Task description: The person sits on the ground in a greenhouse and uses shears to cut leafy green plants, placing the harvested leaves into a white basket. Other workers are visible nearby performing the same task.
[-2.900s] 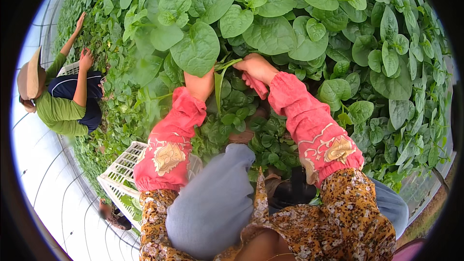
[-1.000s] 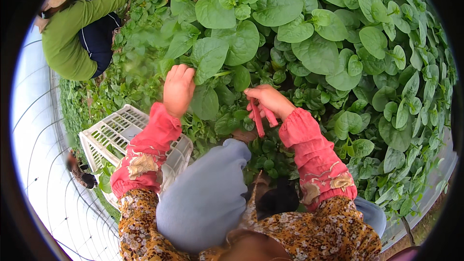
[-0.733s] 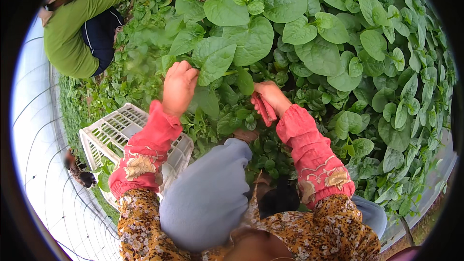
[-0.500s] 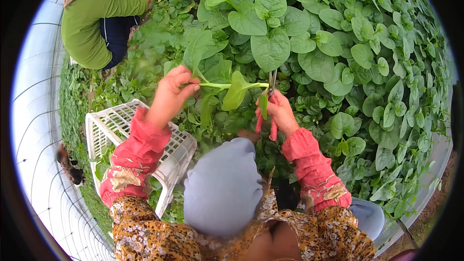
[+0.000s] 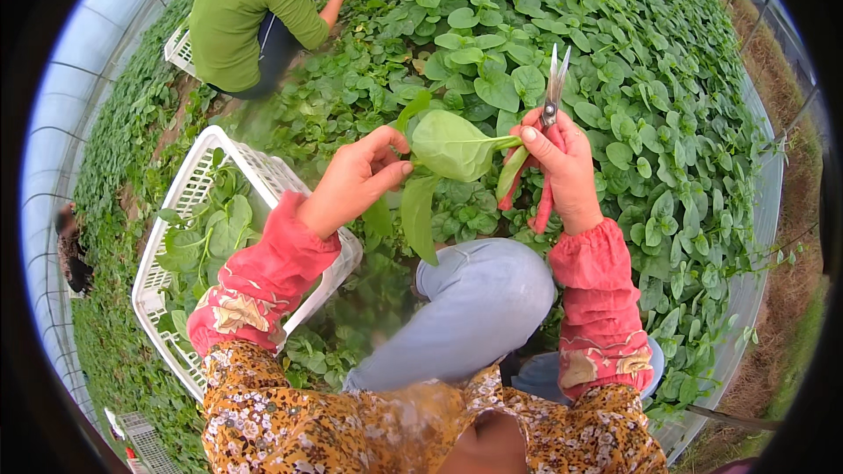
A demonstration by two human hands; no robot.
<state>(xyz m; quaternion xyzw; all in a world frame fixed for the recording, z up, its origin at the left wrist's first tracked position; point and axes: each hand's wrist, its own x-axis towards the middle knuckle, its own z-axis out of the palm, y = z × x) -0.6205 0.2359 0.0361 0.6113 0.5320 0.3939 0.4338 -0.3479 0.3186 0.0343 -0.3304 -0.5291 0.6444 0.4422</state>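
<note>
A leafy green shoot (image 5: pixel 452 147) stretches between my hands, with broad smooth leaves hanging off its stem. My left hand (image 5: pixel 356 177) has its thumb and fingers closed around the leafy end, partly hidden by the leaves. My right hand (image 5: pixel 566 167) grips red-handled garden scissors (image 5: pixel 551 110), their pointed silver blades up and slightly apart. The stem's cut end lies at the right thumb and fingertips, beside the scissors. Beyond both hands grows a dense bed of the same leafy plants (image 5: pixel 500 44).
At my left, a white plastic crate (image 5: pixel 158 285) holds picked leafy shoots (image 5: pixel 230 226). A person in a green top (image 5: pixel 250 22) crouches at far left, with another white crate (image 5: pixel 178 51) behind. My bent knee (image 5: pixel 505 276) rises below my hands. A pale border (image 5: pixel 746 237) edges the bed on the right.
The scissors have moved up and right, away from the bed, and now point upward. The shoot has come along, its stem end now at my right fingers. More of the crate shows.
</note>
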